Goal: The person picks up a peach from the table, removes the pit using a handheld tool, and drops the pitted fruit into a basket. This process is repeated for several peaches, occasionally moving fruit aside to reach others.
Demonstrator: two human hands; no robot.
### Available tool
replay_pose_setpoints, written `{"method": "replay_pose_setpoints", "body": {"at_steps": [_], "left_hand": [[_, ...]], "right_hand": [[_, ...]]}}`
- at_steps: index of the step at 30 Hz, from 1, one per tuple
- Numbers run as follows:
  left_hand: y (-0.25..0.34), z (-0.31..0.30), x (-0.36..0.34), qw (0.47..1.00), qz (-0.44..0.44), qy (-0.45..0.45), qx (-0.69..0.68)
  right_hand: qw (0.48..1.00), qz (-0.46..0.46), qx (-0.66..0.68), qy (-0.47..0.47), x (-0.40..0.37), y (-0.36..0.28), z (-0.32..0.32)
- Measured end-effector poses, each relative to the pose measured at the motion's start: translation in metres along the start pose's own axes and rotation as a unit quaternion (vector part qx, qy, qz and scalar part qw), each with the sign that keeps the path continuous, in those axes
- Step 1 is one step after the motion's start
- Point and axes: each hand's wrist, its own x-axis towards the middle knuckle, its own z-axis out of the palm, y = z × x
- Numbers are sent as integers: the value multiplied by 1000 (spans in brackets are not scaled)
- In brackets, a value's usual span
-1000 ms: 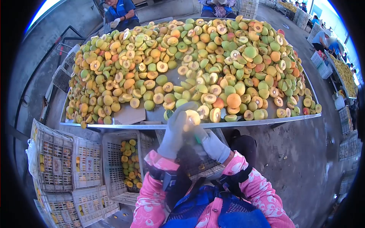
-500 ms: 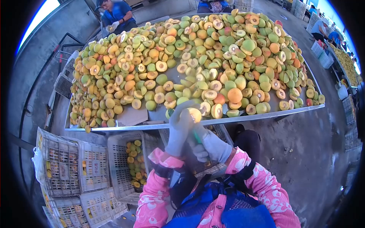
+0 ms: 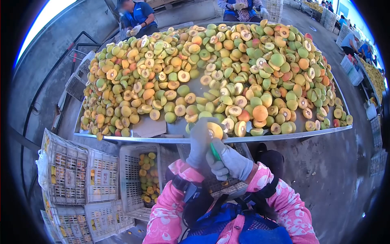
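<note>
My left hand (image 3: 199, 140), in a pale glove and blurred by motion, holds a cut yellow fruit half (image 3: 215, 130) near the table's front edge. My right hand (image 3: 232, 162), gloved too, is wrapped round a green-handled tool (image 3: 215, 152) whose upper end reaches toward the fruit. The tool's tip cannot be made out. Beyond both hands, a heap of halved and whole green, yellow and orange fruits (image 3: 260, 114) covers much of the metal-edged table (image 3: 178, 140).
Below the table at left stands a crate (image 3: 132, 179) partly filled with fruit, beside stacked crates (image 3: 67, 175). Two people (image 3: 138, 18) (image 3: 241, 9) work across the table. More people and another fruit-laden table (image 3: 371, 77) are at far right.
The view has shifted, so the table and heap appear lower and slightly further right. My left hand still holds the fruit and my right hand the tool, both close together.
</note>
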Motion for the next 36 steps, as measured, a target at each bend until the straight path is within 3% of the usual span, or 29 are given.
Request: {"method": "replay_pose_setpoints", "body": {"at_steps": [1,2,3,5,9,10,11,12,15,16,17,18,20,21,22,23,24,25,26,27,28,30,32,34,35,36], "left_hand": [[-5,-8,7,964,126,16,235],[-8,-12,12,857,246,30,451],[-8,-9,11,857,246,30,451],[-9,-4,9,950,154,45,269],[-2,0,11,940,144,-27,309],[4,11,6,996,-34,7,76],[8,17,4,963,-208,40,-164],[6,16,6,963,-209,41,-165],[-22,3,6,959,-233,38,-159],[-38,-1,-1,999,-29,35,3],[-52,-8,0,969,181,28,167],[-69,-33,10,968,183,28,168],[-99,-89,24,991,61,83,83],[-36,-34,4,991,26,132,1],[-41,-44,4,990,28,136,3],[-49,-62,10,990,16,117,-76],[-57,-74,12,982,5,101,-158],[-62,-70,4,944,187,98,253],[-63,-71,-3,945,182,98,254],[-53,-63,-12,918,190,101,334],[-43,-54,-17,883,201,102,411],[-29,-42,-24,887,210,78,404],[-22,-34,-27,890,218,56,397],[-20,-29,-29,953,104,118,257],[-21,-32,-28,953,101,120,258],[-20,-36,-25,940,140,127,285]], "right_hand": [[1000,14,2,-3,-3,-3,2],[1000,28,3,-5,-6,-5,1],[1000,27,3,-4,-7,-5,-2],[991,56,71,-101,-5,-2,-13],[974,55,135,-176,7,5,-31],[973,53,138,-175,11,4,-35],[973,50,141,-175,14,2,-38],[973,51,141,-174,12,0,-39],[993,-13,-110,-37,2,1,-41],[994,-7,-108,-35,-1,8,-45],[984,-17,-177,-11,-2,13,-53],[969,-30,-245,12,-1,18,-62],[980,-5,-199,-24,-2,39,-100],[809,-87,-568,129,2,61,-120],[481,-159,-823,256,7,74,-127],[527,-161,-789,271,-2,65,-106],[524,-163,-793,266,-1,56,-96],[546,-222,-771,243,0,52,-86],[566,-279,-743,224,0,48,-74],[680,-294,-637,212,-2,38,-54],[680,-294,-637,214,3,35,-44],[641,-436,-589,231,13,31,-31],[653,-401,-596,240,14,29,-28],[587,-347,-673,287,10,33,-30],[590,-345,-672,286,7,36,-38],[572,-274,-721,277,3,39,-52]]}}
